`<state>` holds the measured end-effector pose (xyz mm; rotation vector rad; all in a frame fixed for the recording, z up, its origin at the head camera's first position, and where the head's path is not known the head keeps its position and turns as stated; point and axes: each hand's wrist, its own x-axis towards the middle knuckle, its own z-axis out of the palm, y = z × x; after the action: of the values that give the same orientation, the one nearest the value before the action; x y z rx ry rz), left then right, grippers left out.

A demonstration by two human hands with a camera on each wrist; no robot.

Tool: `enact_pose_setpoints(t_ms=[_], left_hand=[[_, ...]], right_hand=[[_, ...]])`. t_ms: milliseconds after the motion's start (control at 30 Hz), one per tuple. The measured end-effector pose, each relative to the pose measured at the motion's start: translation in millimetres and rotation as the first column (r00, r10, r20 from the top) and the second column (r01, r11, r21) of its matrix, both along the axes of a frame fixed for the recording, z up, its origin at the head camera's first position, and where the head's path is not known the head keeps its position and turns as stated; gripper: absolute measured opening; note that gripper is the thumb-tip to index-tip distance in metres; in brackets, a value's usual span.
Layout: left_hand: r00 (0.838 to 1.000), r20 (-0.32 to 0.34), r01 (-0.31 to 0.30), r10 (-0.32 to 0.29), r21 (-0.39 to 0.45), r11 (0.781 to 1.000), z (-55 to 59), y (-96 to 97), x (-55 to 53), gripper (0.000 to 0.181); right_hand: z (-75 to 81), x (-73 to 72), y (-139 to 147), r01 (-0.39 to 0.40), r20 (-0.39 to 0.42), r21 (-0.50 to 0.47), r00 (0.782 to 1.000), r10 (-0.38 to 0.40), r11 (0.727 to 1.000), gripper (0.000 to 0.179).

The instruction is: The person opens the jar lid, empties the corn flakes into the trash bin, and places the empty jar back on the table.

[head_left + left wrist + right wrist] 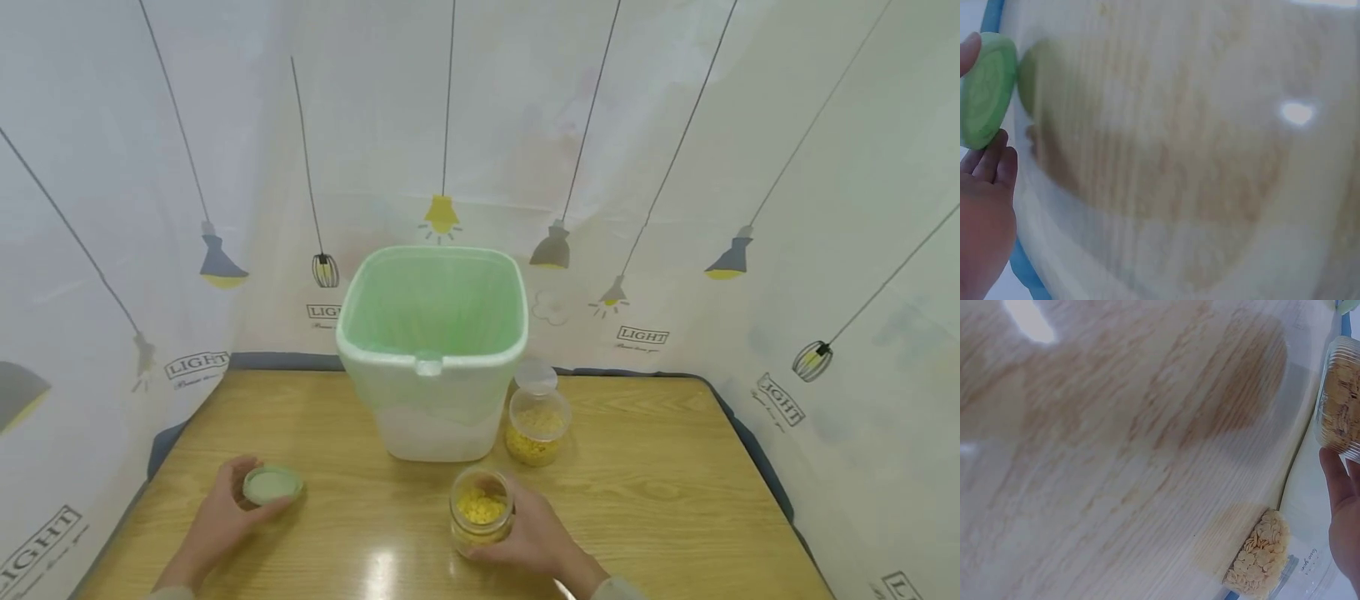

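My left hand (pixel 223 518) pinches a round pale green lid (pixel 272 486) by its edges, at the left of the table. In the left wrist view the lid (pixel 988 90) is tilted on edge between thumb and fingers. Toward the front middle, my right hand (pixel 536 529) grips an uncovered clear glass jar (pixel 480 508) round its right side. Yellow flakes, like cornflakes, lie inside it. The right wrist view shows the ribbed jar (pixel 1341 400) at its right edge, with fingers against it.
A tall white and green bin (pixel 435 400), open at the top, stands at the back middle. Right of it is a clear plastic tub (pixel 537 429) of yellow flakes, its clear lid (pixel 536 377) just behind. A lamp-printed curtain (pixel 645 125) encloses the wooden table (pixel 660 475).
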<state>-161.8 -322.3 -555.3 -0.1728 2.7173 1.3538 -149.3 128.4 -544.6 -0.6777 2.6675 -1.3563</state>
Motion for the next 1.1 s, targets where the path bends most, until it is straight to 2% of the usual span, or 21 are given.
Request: enact_pose_setpoints(t_ms=[133,267,400,533,700,900,1000,1100], left_hand=[[1.0,-0.013,0.012,-0.013,-0.057,0.998,-3.8,-2.4,2.5,0.108],[0.999,-0.02,0.027,-0.03,-0.121,0.992,-10.1,-4.3,0.6,0.113],[0.999,-0.038,0.017,-0.025,-0.206,0.978,-16.0,-5.9,-1.4,0.114],[0.998,-0.054,-0.006,-0.009,-0.266,0.964,-15.9,-6.9,-2.0,0.111],[0.999,-0.041,-0.043,0.032,-0.303,0.952,-10.3,-7.7,-5.4,0.111],[0.992,-0.07,-0.126,0.11,-0.326,0.937,-4.3,-13.5,-10.7,0.114],[0.989,-0.071,-0.148,0.132,-0.323,0.935,-4.6,-19.0,-11.2,0.115],[0.988,-0.045,-0.152,0.146,-0.313,0.937,-9.1,-23.5,-10.7,0.116]], right_hand=[[-0.5,0.8,1,0.0,-0.001,-0.002,1.0,0.0,1.0,0.087],[-1.1,2.9,2,-0.002,-0.009,-0.005,1.0,0.002,1.0,0.086],[-2.2,4.9,4,-0.003,-0.02,0.006,1.0,0.003,1.0,0.086],[-2.8,5.1,5,-0.011,-0.021,0.005,1.0,0.011,1.0,0.087],[-1.4,3.4,7,-0.013,-0.029,0.008,0.999,0.013,1.0,0.088],[1.8,-0.5,5,-0.01,-0.032,0.009,0.999,0.01,1.0,0.086],[1.6,-0.8,3,-0.01,-0.028,0.002,1.0,0.01,1.0,0.086],[0.8,0.7,3,-0.006,-0.026,-0.005,1.0,0.006,1.0,0.087]])
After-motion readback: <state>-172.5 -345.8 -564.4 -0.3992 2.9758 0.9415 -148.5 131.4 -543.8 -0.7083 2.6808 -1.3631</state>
